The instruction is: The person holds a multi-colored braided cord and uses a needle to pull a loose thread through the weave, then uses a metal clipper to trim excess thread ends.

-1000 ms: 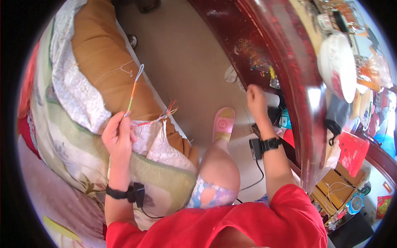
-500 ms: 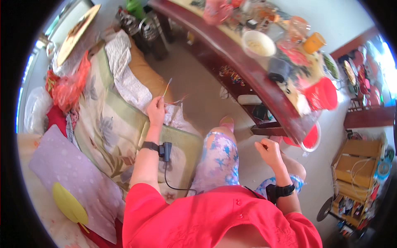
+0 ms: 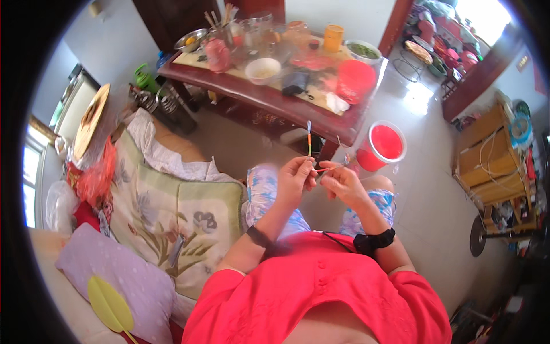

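Both my hands are close together in front of my lap, below the table's near edge. My left hand [image 3: 294,176] is closed in a pinch on a thin stick-like piece [image 3: 309,141] that stands upright, banded in green and orange with a pale tip. A thin red strand [image 3: 323,169] runs from the left fingertips across to my right hand [image 3: 345,184]. Right thumb and fingers are closed on that strand, and its thin loose end sticks up past them. The exact make of the strand and stick is too small to tell.
A dark red table [image 3: 240,89] ahead carries a white bowl [image 3: 263,70], a red tub [image 3: 356,81], jars and an orange cup [image 3: 333,38]. A red-and-white bucket [image 3: 382,146] stands on the floor to the right. The cushioned sofa [image 3: 166,212] is at my left.
My left hand has come from over the sofa rightward to my lap, with the banded piece. The right hand has moved left to meet it and grips the strand. My view has turned right.
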{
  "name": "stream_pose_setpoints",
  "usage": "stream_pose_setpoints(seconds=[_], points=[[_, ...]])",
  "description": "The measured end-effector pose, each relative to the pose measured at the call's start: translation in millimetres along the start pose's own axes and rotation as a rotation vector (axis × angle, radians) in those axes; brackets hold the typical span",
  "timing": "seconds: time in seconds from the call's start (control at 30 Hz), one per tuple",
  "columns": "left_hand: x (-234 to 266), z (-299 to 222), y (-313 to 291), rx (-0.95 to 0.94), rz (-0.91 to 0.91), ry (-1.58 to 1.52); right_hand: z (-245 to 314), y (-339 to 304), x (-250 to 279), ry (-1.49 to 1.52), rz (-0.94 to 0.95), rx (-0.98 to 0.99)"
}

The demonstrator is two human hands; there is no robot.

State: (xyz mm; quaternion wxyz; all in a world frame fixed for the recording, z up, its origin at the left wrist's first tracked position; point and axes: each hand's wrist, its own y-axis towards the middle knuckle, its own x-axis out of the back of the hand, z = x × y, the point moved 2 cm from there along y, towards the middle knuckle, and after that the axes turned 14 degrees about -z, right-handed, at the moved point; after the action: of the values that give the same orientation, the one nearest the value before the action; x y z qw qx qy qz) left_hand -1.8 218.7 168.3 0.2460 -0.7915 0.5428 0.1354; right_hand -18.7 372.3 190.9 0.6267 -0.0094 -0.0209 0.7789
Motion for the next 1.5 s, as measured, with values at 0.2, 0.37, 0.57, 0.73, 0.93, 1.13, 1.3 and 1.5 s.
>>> stream_pose_setpoints(seconds=[0.2, 0.37, 0.57, 0.73, 0.93, 1.13, 1.3, 1.5], points=[[-39, -1, -23, 0.205, 0.154, 0.113, 37, -28, 55, -0.115, -0.072, -0.026], [-64, -10, -35, 0.231, 0.27, -0.059, 30, -56, 89, -0.156, 0.056, -0.009], [-62, 8, -56, 0.265, 0.343, 0.028, 11, -97, 116, 0.182, -0.254, -0.162], [-70, 22, -71, 0.305, 0.419, 0.185, -10, -116, 139, 0.428, -0.387, -0.102], [-61, 17, -75, 0.214, 0.261, 0.398, -6, -123, 149, 0.346, -0.459, -0.036], [-48, 26, -68, 0.108, 0.261, 0.351, -4, -127, 156, 0.492, -0.529, -0.119], [-59, 17, -76, 0.237, 0.233, 0.275, 3, -126, 152, 0.43, -0.506, -0.046], [-87, 18, -86, 0.235, 0.491, 0.466, 17, -113, 121, 0.371, -0.386, -0.081]])
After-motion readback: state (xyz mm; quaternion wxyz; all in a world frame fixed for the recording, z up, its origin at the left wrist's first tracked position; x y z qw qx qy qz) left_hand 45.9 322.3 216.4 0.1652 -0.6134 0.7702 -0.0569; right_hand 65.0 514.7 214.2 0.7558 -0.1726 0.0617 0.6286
